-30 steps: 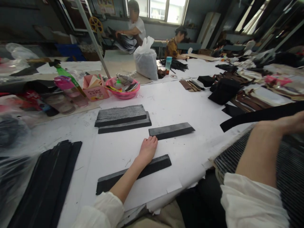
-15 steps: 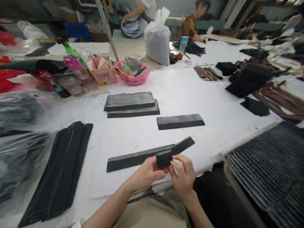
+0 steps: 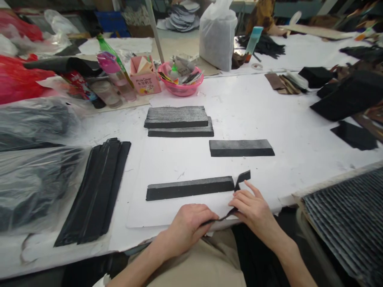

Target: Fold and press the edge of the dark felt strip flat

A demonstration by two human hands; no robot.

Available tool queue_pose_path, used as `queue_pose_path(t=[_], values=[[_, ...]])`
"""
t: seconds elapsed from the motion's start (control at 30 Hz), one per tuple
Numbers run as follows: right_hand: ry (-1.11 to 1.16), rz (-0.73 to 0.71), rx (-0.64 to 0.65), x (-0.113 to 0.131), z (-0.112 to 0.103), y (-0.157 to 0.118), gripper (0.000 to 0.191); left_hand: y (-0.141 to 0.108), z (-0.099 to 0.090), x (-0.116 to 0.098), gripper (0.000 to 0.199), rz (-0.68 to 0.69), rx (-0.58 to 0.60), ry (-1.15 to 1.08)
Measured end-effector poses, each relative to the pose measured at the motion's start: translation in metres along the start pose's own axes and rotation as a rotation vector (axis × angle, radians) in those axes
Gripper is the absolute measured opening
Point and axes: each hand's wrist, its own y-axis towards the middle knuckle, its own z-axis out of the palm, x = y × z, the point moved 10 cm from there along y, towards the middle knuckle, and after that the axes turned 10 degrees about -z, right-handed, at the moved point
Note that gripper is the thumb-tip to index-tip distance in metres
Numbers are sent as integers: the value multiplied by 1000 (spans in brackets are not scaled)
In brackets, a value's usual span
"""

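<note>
A thin black strip (image 3: 239,187) lies at the near edge of the white worktop (image 3: 269,119), its far end curling up at about 12 o'clock from the right hand (image 3: 254,207) and its near end running back between both hands. The left hand (image 3: 190,223) pinches that near end with curled fingers; the right hand presses on the strip with fingers bent and the forefinger stretched toward the raised tip. Touching the strip at its 9 o'clock lies one long dark grey bar (image 3: 190,188), flat on a white paper sheet (image 3: 167,159). At 12 o'clock from the hands, apart from them, rests one shorter grey bar (image 3: 241,147), and at 11 o'clock a stack of grey bars (image 3: 178,120), of which two layers can be told. At 9 o'clock, well apart, a fan of black strips (image 3: 95,191) lies beside clear plastic bags (image 3: 36,167) with dark contents. Along the far side stand one pink bowl (image 3: 181,77) full of small items, one pink box (image 3: 145,77), one white bag (image 3: 218,36) and one teal bottle (image 3: 253,40). At 2 o'clock lie black and brown pieces (image 3: 347,95), too jumbled to count. At 3 o'clock, off the worktop edge, sits a ribbed dark panel (image 3: 350,223). Nothing lies between the hands and the bars.
</note>
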Motion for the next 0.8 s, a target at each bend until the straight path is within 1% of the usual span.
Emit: queue_pose_path(t=[0.07, 0.13, 0.2, 0.23, 0.3, 0.37, 0.43, 0.5, 0.57, 0.63, 0.73, 0.8], values=[[-70, 70, -35, -25, -16, -13, 10, -5, -14, 15, 21, -82, -90, -113], [-107, 159, -63, -47, -30, -29, 12, -12, -27, 36, 20, -189, -169, -215], [-55, 291, -97, -65, -38, -44, 15, -23, -37, 59, 22, -312, -236, -304], [21, 378, -116, -74, -38, -50, 18, -30, -42, 71, 23, -374, -275, -359], [259, 566, -154, -86, -28, -59, 26, -45, -49, 93, 23, -484, -361, -482], [529, 733, -179, -88, -6, -63, 31, -60, -56, 111, 25, -565, -444, -576], [743, 850, -210, -85, 17, -62, 33, -74, -65, 123, 27, -615, -511, -593], [877, 919, -244, -80, 35, -58, 35, -85, -74, 130, 31, -642, -546, -548], [955, 952, -261, -77, 49, -53, 37, -93, -82, 137, 33, -659, -556, -480], [983, 968, -247, -75, 59, -50, 40, -101, -90, 145, 32, -684, -600, -415], [913, 989, -229, -78, 66, -48, 42, -115, -103, 157, 35, -735, -733, -346], [837, 994, -236, -82, 66, -48, 43, -120, -108, 163, 36, -758, -772, -322]])
